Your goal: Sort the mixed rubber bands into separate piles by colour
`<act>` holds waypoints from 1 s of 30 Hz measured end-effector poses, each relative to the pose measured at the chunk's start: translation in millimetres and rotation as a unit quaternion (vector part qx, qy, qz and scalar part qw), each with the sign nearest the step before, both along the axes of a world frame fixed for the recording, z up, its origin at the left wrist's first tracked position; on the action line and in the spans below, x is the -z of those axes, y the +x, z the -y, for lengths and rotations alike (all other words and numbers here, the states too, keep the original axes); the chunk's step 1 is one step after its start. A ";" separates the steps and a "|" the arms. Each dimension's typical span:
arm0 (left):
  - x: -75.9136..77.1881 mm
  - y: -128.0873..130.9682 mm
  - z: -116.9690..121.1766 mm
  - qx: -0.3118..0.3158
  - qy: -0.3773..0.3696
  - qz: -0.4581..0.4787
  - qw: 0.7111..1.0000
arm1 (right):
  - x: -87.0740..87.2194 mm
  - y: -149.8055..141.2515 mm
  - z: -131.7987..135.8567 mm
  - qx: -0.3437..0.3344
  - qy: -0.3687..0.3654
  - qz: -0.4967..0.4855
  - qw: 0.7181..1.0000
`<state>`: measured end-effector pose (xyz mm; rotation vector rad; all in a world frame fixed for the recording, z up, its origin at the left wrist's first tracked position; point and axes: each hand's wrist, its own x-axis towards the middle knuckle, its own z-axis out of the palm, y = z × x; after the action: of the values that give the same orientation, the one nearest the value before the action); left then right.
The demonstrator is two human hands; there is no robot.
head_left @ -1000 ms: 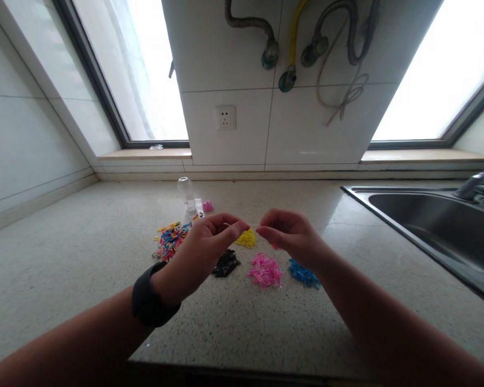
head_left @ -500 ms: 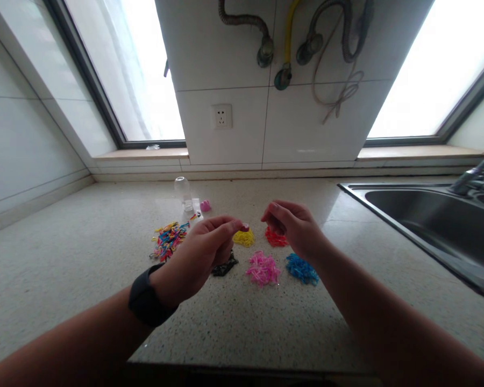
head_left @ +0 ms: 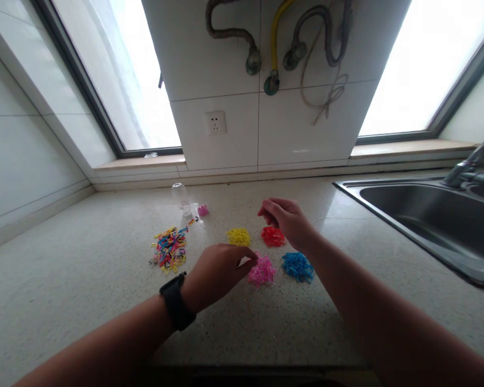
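Hovering with fingertips pinched at the pile of small pink rubber bands, left hand; right hand loosely curled above the red rubber-band pile, holding nothing visible.

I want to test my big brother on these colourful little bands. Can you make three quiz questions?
1. True or false: the left hand reaches down by the pink heap of small rubber bands.
2. Which heap lies nearest the steel sink: A yellow heap, B blue heap, C mixed-colour heap?
3. Fill in: the right hand hovers beside the ___ heap.

Key: 1 true; 2 B; 3 red.
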<state>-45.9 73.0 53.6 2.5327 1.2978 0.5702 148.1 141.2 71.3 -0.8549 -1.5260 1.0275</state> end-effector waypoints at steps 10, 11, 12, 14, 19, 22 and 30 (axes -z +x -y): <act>7.3 -4.5 -1.1 0.052 0.036 -0.076 0.995 | 3.5 1.7 -4.2 -0.011 0.018 0.031 0.999; 5.9 -6.3 -1.6 0.053 0.041 -0.077 0.995 | 3.8 2.0 -4.4 -0.010 0.018 0.034 0.999; 4.9 -8.0 -2.0 0.054 0.048 -0.076 0.994 | 4.1 2.2 -4.5 -0.009 0.016 0.036 0.999; 4.4 -10.8 -2.0 0.056 0.062 -0.074 0.994 | 4.8 2.6 -4.7 -0.006 0.014 0.044 0.999; 8.3 -8.8 12.2 0.100 0.090 -0.056 0.989 | 7.1 5.0 -6.9 0.007 0.007 0.064 0.998; 12.3 -1.6 30.3 0.164 0.104 -0.024 0.981 | 7.9 8.7 -9.8 0.016 0.009 0.071 0.997; 46.8 19.6 61.2 0.309 0.157 -0.025 0.938 | 10.9 14.4 -14.7 0.030 0.009 0.100 0.994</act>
<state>-26.3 11.8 6.8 3.0099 0.3753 0.6004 162.5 155.9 60.5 -1.0094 -1.6643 0.9049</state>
